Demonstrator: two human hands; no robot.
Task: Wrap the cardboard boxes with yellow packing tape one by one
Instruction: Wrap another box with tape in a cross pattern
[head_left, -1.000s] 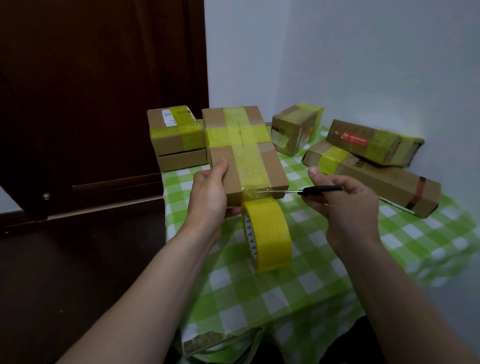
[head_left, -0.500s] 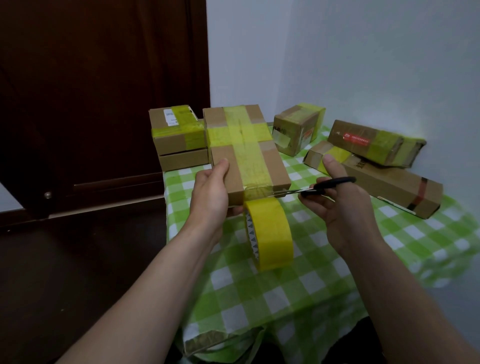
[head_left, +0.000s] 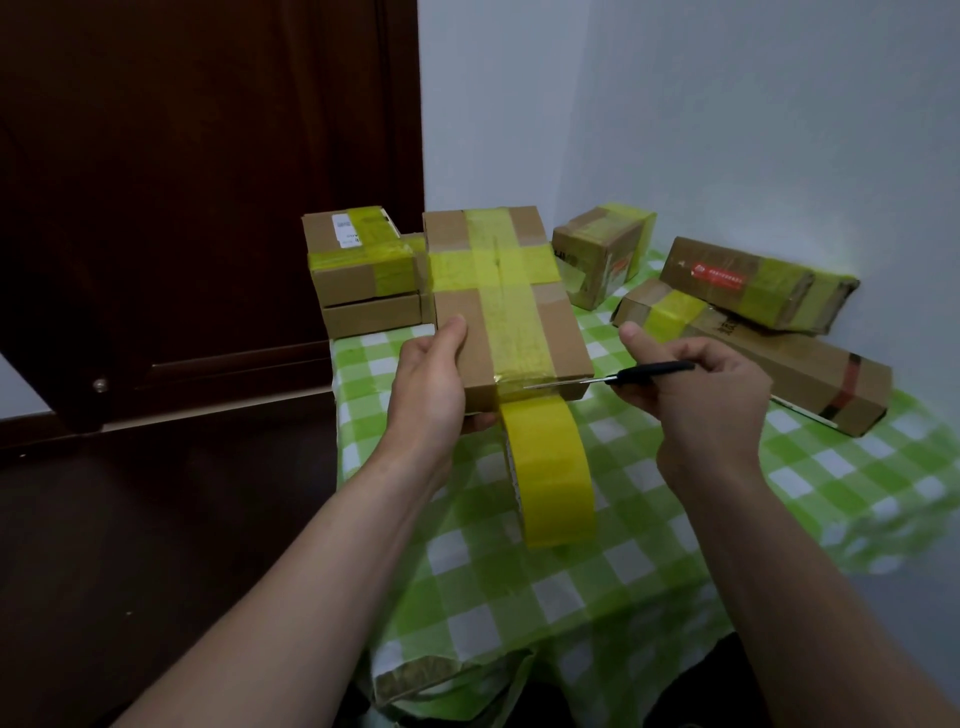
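Note:
A flat cardboard box (head_left: 563, 338) crossed with yellow tape is held tilted above the table. My left hand (head_left: 431, 384) grips its near left corner, thumb on top. A roll of yellow packing tape (head_left: 550, 467) hangs from the box's near edge by its tape strip. My right hand (head_left: 696, 395) grips black-handled scissors (head_left: 623, 376). Their blades lie along the box's near edge, right where the strip leaves the box.
The table wears a green-and-white checked cloth (head_left: 649, 545). Taped boxes stand at the back: a stack of two (head_left: 358, 275) at left, a small box (head_left: 602, 249) in the middle, two long boxes (head_left: 758, 306) at right. A dark wooden door (head_left: 208, 208) is at left, walls behind.
My right hand slid the scissors left again, so the blades reach further across the tape strip at the box's edge. The box and roll barely moved.

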